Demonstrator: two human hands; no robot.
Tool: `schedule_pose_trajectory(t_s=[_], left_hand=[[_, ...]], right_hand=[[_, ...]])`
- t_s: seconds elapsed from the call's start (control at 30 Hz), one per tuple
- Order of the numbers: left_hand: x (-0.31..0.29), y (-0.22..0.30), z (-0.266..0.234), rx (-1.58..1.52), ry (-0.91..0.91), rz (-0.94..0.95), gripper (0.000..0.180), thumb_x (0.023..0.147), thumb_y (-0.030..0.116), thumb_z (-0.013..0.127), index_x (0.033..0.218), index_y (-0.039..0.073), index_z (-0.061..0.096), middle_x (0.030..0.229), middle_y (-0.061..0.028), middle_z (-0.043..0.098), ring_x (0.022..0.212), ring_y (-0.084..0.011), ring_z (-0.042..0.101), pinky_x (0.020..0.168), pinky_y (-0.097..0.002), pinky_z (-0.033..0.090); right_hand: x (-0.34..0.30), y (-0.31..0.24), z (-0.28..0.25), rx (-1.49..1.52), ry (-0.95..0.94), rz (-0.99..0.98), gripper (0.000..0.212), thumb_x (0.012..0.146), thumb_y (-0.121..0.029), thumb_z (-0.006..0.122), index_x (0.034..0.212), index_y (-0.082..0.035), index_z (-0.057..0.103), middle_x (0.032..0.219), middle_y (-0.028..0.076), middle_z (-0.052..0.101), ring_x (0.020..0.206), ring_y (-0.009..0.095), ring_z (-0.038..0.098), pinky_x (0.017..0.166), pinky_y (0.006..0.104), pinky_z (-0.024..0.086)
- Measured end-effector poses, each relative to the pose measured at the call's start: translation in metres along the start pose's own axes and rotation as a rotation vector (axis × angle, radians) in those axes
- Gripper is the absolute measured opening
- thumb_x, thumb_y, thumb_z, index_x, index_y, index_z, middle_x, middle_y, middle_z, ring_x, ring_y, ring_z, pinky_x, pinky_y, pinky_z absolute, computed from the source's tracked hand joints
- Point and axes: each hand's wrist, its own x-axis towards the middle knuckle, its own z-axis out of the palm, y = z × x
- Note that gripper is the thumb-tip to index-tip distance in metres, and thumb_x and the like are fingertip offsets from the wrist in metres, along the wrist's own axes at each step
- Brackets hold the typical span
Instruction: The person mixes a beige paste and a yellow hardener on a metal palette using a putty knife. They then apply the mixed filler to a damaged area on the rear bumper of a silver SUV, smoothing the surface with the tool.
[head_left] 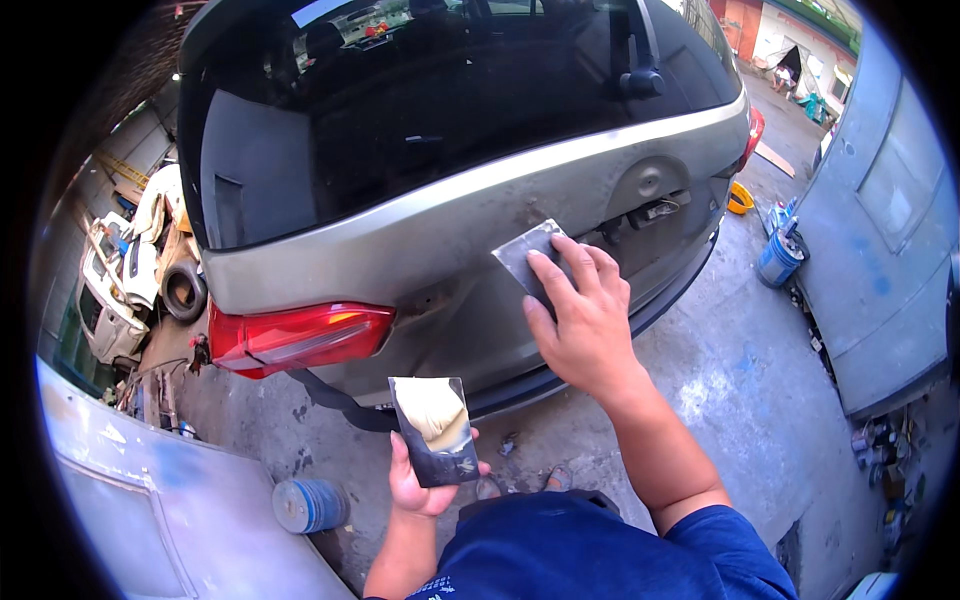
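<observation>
My left hand [418, 487] is closed round the lower end of a dark flat putty board [455, 473]. A smooth mound of cream body filler [432, 408] covers the board's upper part. In front of the car's grey tailgate [440, 240], my right hand [585, 310] grips a thin grey putty spreader [520, 262], fingers on its upper face and thumb at its lower edge. The spreader overlaps the panel below the window; whether it touches the metal I cannot tell. Dark smudges mark the panel around it. A red tail light [300, 338] sits at the left.
A blue bucket [308, 505] stands on the concrete floor at lower left, and another blue bucket [780, 258] at right. Grey-blue panels [880, 220] flank both sides. Car parts and a tyre [184, 291] lie at far left. A yellow basin [740, 198] is beyond the bumper.
</observation>
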Motion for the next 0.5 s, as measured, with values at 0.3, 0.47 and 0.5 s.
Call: schedule_pose_trajectory(t_s=[0.3,0.47,0.5], left_hand=[[0.012,0.037,-0.048,0.017,-0.029,-0.194,0.068,0.089,0.059,0.043,0.140,0.014,0.035,0.133,-0.0155,0.047,0.113,-0.0380,0.050,0.073,-0.0653,0.048],[0.012,0.053,-0.069,0.004,-0.058,-0.268,0.069,0.088,0.059,0.046,0.141,0.015,0.035,0.133,-0.0157,0.048,0.112,-0.0388,0.052,0.074,-0.0672,0.047],[0.011,0.054,-0.070,0.002,-0.065,-0.279,0.069,0.088,0.059,0.046,0.141,0.015,0.035,0.133,-0.0157,0.048,0.112,-0.0388,0.052,0.074,-0.0672,0.047]], right_hand=[[0.022,-0.036,0.042,-0.137,0.042,0.030,0.043,0.077,-0.019,0.063,0.119,-0.013,0.057,0.128,0.012,0.047,0.117,0.034,0.040,0.091,0.0460,0.032],[0.024,-0.045,0.044,-0.208,0.074,0.047,0.042,0.079,-0.019,0.062,0.120,-0.013,0.057,0.128,0.013,0.048,0.117,0.034,0.040,0.090,0.0460,0.032],[0.025,-0.046,0.044,-0.213,0.069,0.056,0.042,0.079,-0.020,0.062,0.120,-0.013,0.057,0.128,0.013,0.048,0.117,0.034,0.040,0.090,0.0461,0.032]])
